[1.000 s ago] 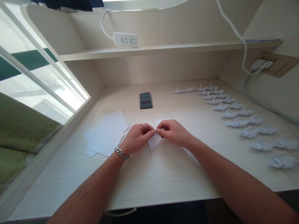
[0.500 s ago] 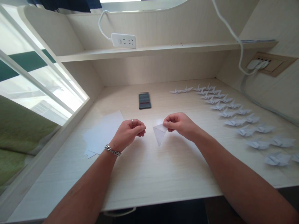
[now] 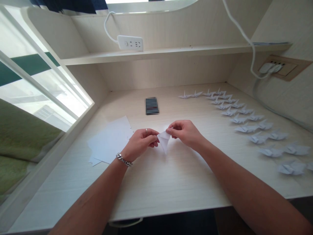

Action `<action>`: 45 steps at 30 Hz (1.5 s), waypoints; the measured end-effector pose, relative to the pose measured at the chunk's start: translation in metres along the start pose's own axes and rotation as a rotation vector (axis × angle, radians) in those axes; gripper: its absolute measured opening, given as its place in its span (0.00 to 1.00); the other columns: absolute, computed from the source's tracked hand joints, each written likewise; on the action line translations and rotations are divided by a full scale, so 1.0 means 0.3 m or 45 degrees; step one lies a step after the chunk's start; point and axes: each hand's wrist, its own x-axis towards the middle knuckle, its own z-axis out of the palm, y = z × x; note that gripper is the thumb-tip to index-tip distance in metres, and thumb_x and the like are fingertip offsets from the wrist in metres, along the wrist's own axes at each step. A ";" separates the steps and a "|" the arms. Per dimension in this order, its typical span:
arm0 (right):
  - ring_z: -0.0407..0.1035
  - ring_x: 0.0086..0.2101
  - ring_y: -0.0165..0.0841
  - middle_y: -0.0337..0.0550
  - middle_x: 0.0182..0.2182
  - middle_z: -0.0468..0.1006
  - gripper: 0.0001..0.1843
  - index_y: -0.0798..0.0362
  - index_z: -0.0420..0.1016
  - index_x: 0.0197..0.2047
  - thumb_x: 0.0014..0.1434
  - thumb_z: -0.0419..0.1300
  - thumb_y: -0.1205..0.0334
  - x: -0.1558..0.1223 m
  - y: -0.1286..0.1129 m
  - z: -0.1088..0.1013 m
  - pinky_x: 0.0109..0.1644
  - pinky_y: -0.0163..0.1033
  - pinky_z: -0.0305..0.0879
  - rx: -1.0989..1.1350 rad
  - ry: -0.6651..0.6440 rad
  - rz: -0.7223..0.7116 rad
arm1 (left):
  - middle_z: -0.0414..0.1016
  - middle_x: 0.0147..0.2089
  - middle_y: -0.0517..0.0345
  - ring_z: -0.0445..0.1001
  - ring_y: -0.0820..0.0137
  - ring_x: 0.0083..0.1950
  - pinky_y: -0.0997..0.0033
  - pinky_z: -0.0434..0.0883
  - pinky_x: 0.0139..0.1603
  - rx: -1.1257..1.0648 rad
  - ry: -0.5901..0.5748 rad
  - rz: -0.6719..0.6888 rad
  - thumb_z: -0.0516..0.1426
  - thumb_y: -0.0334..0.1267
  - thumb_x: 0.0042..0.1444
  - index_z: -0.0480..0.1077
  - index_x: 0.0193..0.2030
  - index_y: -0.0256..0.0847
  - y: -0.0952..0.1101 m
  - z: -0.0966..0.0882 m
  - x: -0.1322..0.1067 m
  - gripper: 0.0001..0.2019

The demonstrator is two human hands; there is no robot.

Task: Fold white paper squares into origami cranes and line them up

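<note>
White paper, folded into a small pointed shape (image 3: pixel 164 141), is held just above the middle of the pale desk (image 3: pixel 171 189), between the two hands, with its narrow tip pointed toward the near edge. Its upper right corner is pinched between the thumb and index finger of the right hand (image 3: pixel 185 132), whose other fingers are curled in beneath. The left corner is met by the fingertips of the left hand (image 3: pixel 140 142), which is half curled; whether the paper is gripped there or only touched cannot be told. A ring (image 3: pixel 146 131) is worn on the left hand, and a chain bracelet (image 3: pixel 124 160) is worn at that wrist.

To the left, loose white sheets (image 3: pixel 110 140) are spread in an overlapping pile, partly covered from view by the left hand. Beyond the hands, a dark object (image 3: pixel 152 106) is laid on the desk, its details blurred by pixelation. On the right, folded paper cranes (image 3: pixel 230 112) are set out mostly in pairs, in a line stretched from the back of the desk to its near right side. Above, a white power strip (image 3: pixel 130 43) is propped on the shelf (image 3: pixel 171 53).
</note>
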 end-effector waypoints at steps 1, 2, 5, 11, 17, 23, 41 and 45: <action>0.67 0.23 0.29 0.40 0.20 0.74 0.12 0.57 0.77 0.30 0.51 0.64 0.56 0.001 -0.001 0.002 0.28 0.35 0.62 -0.002 0.013 -0.017 | 0.75 0.26 0.56 0.73 0.71 0.29 0.70 0.70 0.34 -0.021 -0.008 0.001 0.59 0.36 0.48 0.76 0.34 0.34 0.003 0.001 -0.001 0.09; 0.67 0.23 0.29 0.40 0.21 0.74 0.11 0.57 0.77 0.31 0.51 0.64 0.56 0.001 -0.002 0.003 0.28 0.35 0.62 -0.003 0.022 -0.032 | 0.75 0.26 0.55 0.73 0.71 0.30 0.70 0.70 0.34 -0.043 -0.010 0.001 0.60 0.36 0.49 0.77 0.35 0.34 0.005 0.003 -0.003 0.09; 0.68 0.24 0.30 0.40 0.21 0.75 0.11 0.56 0.78 0.31 0.52 0.64 0.56 -0.001 -0.005 0.007 0.29 0.35 0.63 -0.017 0.021 -0.056 | 0.76 0.27 0.55 0.73 0.71 0.30 0.71 0.69 0.32 -0.102 -0.002 0.007 0.60 0.37 0.49 0.77 0.37 0.34 0.009 0.004 -0.007 0.10; 0.67 0.25 0.30 0.41 0.23 0.75 0.10 0.56 0.78 0.32 0.52 0.64 0.56 -0.001 0.002 0.010 0.29 0.36 0.64 -0.045 0.014 -0.100 | 0.75 0.26 0.53 0.72 0.70 0.29 0.71 0.68 0.31 0.015 -0.045 0.029 0.58 0.48 0.54 0.76 0.32 0.35 -0.003 -0.005 -0.003 0.15; 0.69 0.27 0.31 0.41 0.26 0.76 0.14 0.56 0.76 0.33 0.52 0.64 0.53 0.004 0.009 0.029 0.31 0.36 0.66 0.164 0.076 -0.100 | 0.74 0.23 0.56 0.69 0.73 0.25 0.71 0.67 0.29 0.213 0.054 0.102 0.61 0.48 0.51 0.75 0.29 0.36 -0.021 0.005 0.012 0.15; 0.71 0.31 0.32 0.41 0.29 0.78 0.11 0.55 0.76 0.33 0.55 0.62 0.54 -0.021 0.000 0.073 0.34 0.37 0.67 0.061 -0.031 -0.158 | 0.76 0.28 0.55 0.74 0.71 0.32 0.71 0.71 0.34 -0.094 0.227 0.097 0.63 0.50 0.48 0.75 0.34 0.36 -0.028 0.021 0.016 0.17; 0.74 0.35 0.31 0.42 0.36 0.80 0.09 0.50 0.81 0.39 0.58 0.60 0.67 -0.052 -0.021 0.093 0.39 0.35 0.68 -0.357 0.280 -0.650 | 0.79 0.37 0.51 0.77 0.66 0.40 0.62 0.76 0.47 -0.229 0.323 0.345 0.67 0.41 0.46 0.75 0.36 0.34 -0.027 0.041 0.019 0.14; 0.74 0.39 0.33 0.44 0.39 0.80 0.09 0.50 0.81 0.39 0.60 0.59 0.63 -0.057 -0.039 0.095 0.42 0.37 0.69 -0.270 0.195 -0.574 | 0.79 0.40 0.50 0.77 0.66 0.42 0.59 0.75 0.50 -0.315 0.360 0.323 0.66 0.42 0.48 0.74 0.41 0.34 -0.037 0.037 0.027 0.17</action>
